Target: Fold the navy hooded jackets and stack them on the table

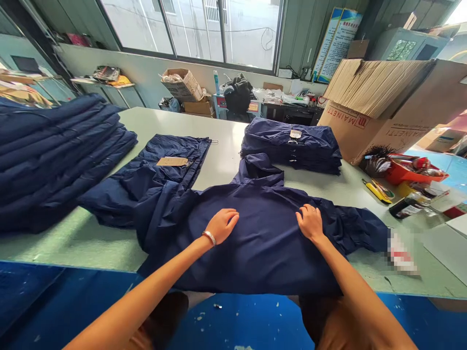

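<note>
A navy hooded jacket [251, 243] lies spread over the table in front of me, its hood [260, 170] pointing away and its hem hanging over the near edge. My left hand [222, 226], with a bracelet on the wrist, rests on the left part of the body panel, fingers stretched out. On the right side, near where the sleeve [359, 226] begins, my right hand [310, 221] lies on the cloth with its fingers extended. Neither hand grips anything. The left sleeve is bunched beside another navy garment [171, 146] that carries a tan tag [172, 161].
A tall pile of navy garments [54, 160] stands at the left, and a folded stack [292, 146] sits beyond the hood. To the right are a large carton [365, 131], an orange tray [401, 170], a yellow cutter [377, 192] and a dark bottle [408, 205].
</note>
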Available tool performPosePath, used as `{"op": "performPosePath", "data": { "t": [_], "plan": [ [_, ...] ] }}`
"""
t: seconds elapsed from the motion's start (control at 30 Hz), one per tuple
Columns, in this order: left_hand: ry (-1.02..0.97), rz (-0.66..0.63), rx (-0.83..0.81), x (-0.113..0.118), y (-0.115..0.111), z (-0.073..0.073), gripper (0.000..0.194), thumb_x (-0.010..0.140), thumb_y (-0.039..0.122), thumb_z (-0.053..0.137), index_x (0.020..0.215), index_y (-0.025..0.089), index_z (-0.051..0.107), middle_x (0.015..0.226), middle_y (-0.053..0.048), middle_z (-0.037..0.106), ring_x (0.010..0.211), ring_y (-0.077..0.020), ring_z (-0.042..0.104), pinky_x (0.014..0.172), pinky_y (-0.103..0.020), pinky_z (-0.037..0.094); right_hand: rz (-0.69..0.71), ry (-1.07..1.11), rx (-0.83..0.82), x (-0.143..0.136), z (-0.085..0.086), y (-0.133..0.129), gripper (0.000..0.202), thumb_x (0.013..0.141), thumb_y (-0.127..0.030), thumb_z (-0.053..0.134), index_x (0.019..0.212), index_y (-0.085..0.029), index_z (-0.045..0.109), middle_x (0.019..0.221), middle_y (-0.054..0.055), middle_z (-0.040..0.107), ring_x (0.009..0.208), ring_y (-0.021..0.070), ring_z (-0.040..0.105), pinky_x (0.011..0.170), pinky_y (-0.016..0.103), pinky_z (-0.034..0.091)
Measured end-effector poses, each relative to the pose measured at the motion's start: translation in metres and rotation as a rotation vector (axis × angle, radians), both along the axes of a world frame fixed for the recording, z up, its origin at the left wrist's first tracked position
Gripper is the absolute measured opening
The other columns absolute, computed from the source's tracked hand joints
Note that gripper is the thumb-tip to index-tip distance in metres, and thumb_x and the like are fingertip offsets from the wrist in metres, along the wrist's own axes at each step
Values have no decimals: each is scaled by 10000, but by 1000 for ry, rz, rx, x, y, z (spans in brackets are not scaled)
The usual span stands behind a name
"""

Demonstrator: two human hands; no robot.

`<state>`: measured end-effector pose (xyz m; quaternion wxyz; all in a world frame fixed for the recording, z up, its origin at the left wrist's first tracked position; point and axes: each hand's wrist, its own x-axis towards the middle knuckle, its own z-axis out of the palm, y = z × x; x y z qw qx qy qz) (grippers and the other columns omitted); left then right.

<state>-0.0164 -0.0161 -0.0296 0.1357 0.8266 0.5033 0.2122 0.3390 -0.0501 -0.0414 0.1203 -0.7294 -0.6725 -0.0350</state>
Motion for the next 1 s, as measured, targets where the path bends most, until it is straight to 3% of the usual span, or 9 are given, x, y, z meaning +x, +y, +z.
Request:
{"op": "performPosePath", "data": {
  "t": [0.13,0.23,0.3,0.4,0.57,0.77,0.87,1.0],
  "plan": [
    [-6,114,150,30,48,-4,484,962,349,401,1371,172,589,1497,-108,502,1415,-253,417,1186,-456,333,104,10,-28,-26,1,50,471,1012,-362,344,1390,-177,556,1529,138,454,1420,277,365,1186,514,195],
    [207,206,33,40,72,-19,580,968,416,417,1507,204,435,1617,-78,316,1514,-296,220,1227,-536,189,54,25,-186,-26,-9,78,568,1022,-501,294,1538,-274,369,1636,62,285,1508,292,204,1199,580,119],
    [311,236,-67,43,81,-28,615,984,475,369,1542,218,372,1635,-61,269,1519,-304,198,1227,-547,161,0,54,-273,-18,-16,91,609,1015,-567,262,1570,-316,278,1661,30,212,1527,293,146,1201,594,106],
    [353,240,-79,45,92,-36,634,998,505,302,1566,223,316,1645,-46,237,1521,-291,193,1230,-525,154,-22,60,-290,-7,-22,102,625,1009,-592,259,1577,-331,244,1669,15,182,1534,283,122,1212,577,99],
    [348,247,-62,51,102,-34,641,994,515,298,1563,222,327,1645,-45,245,1520,-295,194,1229,-529,152,-21,28,-275,-2,-22,108,628,1008,-589,277,1580,-337,228,1668,23,185,1530,279,137,1212,570,121],
    [357,237,-80,52,100,-32,654,994,521,285,1568,211,313,1646,-49,242,1521,-293,190,1233,-525,144,-17,49,-217,-12,-16,82,612,1009,-525,336,1566,-273,302,1666,62,182,1530,308,133,1206,602,77],
    [368,238,-68,51,101,-33,657,995,516,271,1572,203,302,1647,-58,234,1521,-297,188,1229,-530,148,48,48,-70,-6,-18,45,586,999,-477,380,1531,-231,385,1630,87,292,1504,317,215,1198,599,131],
    [378,221,-127,51,110,-28,681,980,527,318,1571,188,303,1645,-87,231,1523,-329,171,1219,-563,151,101,65,143,33,-29,-13,453,974,-360,421,1305,-126,622,1451,162,528,1383,296,415,1163,497,299]
  ]
}}
